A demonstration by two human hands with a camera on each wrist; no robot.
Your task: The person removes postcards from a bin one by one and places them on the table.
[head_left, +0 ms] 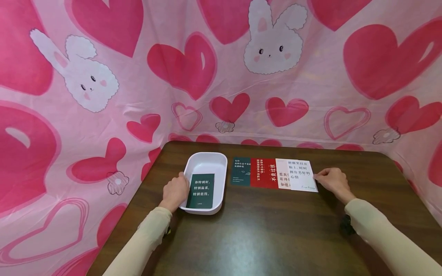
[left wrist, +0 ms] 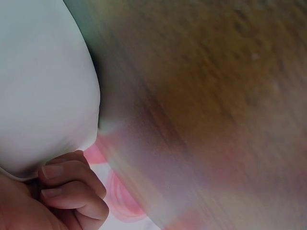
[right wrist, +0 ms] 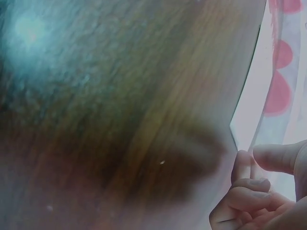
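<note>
My left hand [head_left: 176,191] grips the left side of a white plastic tray [head_left: 223,172], its curled fingers [left wrist: 72,191] at the tray's edge in the left wrist view. Inside the tray lies a dark green card [head_left: 201,200] with white lettering. To the right, my right hand [head_left: 334,181] pinches the right edge of a white card [head_left: 304,177] with dark lettering. That card overlaps a cream card [head_left: 282,168] on its left. A red card [head_left: 264,174] and a dark green printed card [head_left: 240,177] continue the row toward the tray.
Everything stands on a dark brown wooden table [head_left: 262,234], near its far edge. Behind and to the left hangs a pink cloth [head_left: 193,23] printed with hearts and rabbits. The dark green printed card lies close beside the tray's right rim.
</note>
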